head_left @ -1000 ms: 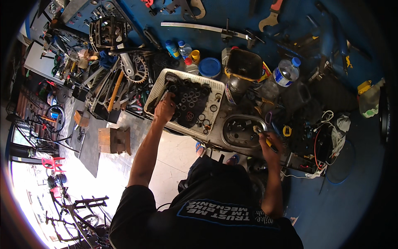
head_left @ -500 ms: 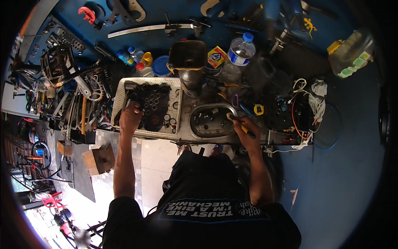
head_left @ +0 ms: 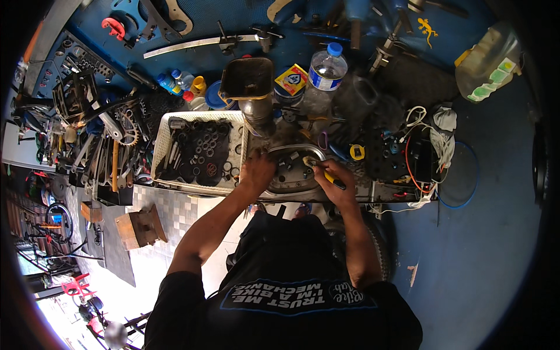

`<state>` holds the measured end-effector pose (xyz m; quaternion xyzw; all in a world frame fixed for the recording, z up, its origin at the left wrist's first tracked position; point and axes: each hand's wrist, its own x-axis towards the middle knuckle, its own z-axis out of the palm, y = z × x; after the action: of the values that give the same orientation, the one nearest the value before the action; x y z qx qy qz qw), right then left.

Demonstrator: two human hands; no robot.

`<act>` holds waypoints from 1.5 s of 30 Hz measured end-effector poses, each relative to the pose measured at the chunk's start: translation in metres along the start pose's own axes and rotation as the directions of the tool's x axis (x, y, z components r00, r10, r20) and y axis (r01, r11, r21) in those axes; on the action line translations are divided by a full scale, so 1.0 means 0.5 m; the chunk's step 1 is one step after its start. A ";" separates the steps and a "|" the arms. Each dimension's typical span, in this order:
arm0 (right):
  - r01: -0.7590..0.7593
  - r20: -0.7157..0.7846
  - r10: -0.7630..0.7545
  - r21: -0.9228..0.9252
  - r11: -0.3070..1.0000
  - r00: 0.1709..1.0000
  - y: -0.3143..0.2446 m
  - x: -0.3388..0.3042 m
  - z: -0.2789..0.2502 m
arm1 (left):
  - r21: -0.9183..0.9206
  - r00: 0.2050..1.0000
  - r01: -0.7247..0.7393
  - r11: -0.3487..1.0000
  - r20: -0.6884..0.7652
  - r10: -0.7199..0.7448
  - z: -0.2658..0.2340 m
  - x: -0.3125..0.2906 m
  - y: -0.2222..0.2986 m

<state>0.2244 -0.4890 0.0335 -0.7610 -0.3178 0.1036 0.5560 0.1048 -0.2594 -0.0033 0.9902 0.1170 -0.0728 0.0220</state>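
Clutter crowds the worktop [head_left: 373,195] edge where the left hand [head_left: 256,172] rests loosely curled on the oval metal tray [head_left: 291,172], right hand [head_left: 333,182] fingers gripping a yellow-handled tool [head_left: 324,172].

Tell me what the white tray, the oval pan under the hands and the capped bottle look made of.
White tray: likely plastic, matte, with a perforated rim. Oval pan: looks like metal, its bare grey rim shining. Bottle: clear, glossy plastic with a blue cap. The left hand rests at the pan's edge; the right hand grips a yellow-handled tool.
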 end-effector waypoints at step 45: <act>-0.202 0.040 0.199 0.280 0.939 0.979 0.031 -0.031 0.035 | -0.952 0.958 0.171 -0.254 0.221 -0.185 0.007 -0.002 0.075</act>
<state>0.2091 -0.4872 0.0100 -0.7017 -0.2237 0.2080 0.6436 0.1124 -0.2964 -0.0056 0.5711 0.2722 0.0478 0.7730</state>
